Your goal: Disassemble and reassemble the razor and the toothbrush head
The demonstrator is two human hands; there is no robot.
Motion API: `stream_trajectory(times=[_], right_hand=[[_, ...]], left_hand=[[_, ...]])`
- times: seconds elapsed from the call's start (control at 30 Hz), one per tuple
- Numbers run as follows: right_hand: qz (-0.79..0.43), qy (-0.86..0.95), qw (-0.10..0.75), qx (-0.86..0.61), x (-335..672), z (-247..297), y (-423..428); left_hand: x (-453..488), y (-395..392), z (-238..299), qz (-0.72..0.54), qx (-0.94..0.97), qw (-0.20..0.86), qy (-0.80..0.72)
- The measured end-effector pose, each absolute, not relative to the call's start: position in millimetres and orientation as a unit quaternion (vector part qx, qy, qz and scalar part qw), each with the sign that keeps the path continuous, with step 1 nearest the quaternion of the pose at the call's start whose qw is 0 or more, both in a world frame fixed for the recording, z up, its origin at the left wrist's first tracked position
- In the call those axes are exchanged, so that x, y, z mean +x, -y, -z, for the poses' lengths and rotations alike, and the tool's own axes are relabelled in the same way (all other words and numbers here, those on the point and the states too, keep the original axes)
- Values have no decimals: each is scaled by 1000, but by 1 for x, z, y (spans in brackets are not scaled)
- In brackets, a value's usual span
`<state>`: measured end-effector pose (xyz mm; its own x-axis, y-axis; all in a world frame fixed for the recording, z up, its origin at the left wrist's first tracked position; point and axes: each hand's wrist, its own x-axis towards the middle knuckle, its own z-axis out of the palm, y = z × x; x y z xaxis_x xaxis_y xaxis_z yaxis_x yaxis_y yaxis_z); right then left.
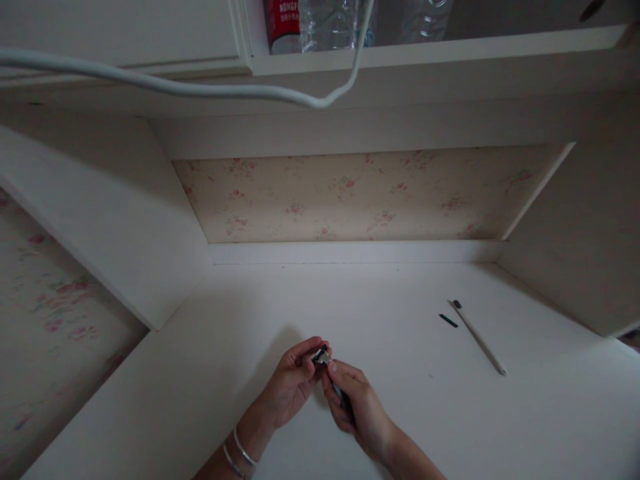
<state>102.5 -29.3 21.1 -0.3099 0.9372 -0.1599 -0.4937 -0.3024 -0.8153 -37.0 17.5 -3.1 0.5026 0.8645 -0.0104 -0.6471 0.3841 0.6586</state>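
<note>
Over the white desk, both my hands meet at a small tool (324,359) with a silvery metal head and a dark handle (344,400). My right hand (363,403) is closed around the handle, its thumb up by the metal part. With the thumb and fingers of my left hand (295,380) I pinch the head end, where a small black part shows. The fingers hide much of the tool, so its exact kind cannot be told. Two silvery bangles (244,448) circle my left wrist.
On the desk (240,307) to the right lie a thin white stick (480,339) with a dark end and a short black strip (449,321). A white cable (200,87) crosses above. Clear bottles (330,27) and a red-labelled container (284,20) stand in the overhead shelf.
</note>
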Motion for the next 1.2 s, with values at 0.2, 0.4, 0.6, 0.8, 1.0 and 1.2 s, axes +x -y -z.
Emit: stream_trajectory(times=[0.2, 0.4, 0.6, 0.8, 1.0, 1.2], right_hand=[[-741, 340, 471, -336, 104, -20, 30], [-758, 343, 447, -327, 107, -23, 31], [-773, 341, 422, -330, 110, -21, 31], [-808, 318, 394, -301, 113, -20, 31], [-803, 339, 406, -276, 115, -19, 30], [-789, 351, 424, -274, 113, -15, 29]], left_hand=[[-39, -20, 0, -463, 339, 795, -197], [-44, -22, -4, -442, 377, 788, -205], [-49, -25, -5, -427, 410, 780, -201], [-51, -24, -7, -397, 449, 777, -195], [-50, -24, -11, -397, 459, 773, -182], [-48, -24, -12, -405, 445, 783, -159]])
